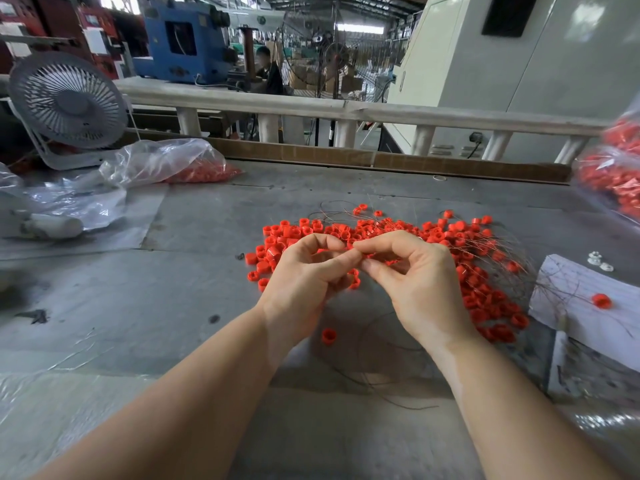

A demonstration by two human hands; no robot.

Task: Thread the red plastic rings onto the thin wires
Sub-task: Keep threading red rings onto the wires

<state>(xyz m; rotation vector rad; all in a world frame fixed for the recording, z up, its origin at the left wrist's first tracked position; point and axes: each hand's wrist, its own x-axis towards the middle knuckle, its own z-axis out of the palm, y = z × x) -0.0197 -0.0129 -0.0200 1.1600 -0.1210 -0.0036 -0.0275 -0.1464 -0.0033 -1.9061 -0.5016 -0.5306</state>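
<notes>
Fingertips of the left hand (304, 271) and right hand (412, 271) meet, pinching something small above a pile of red rings (446, 237) on the grey table (138, 323); what they pinch is hidden. Thin wires (502, 251) fan across the pile's right side, near a white board (588, 289). Bags of rings (194, 168) and a desk fan (67, 102) sit far left.
</notes>
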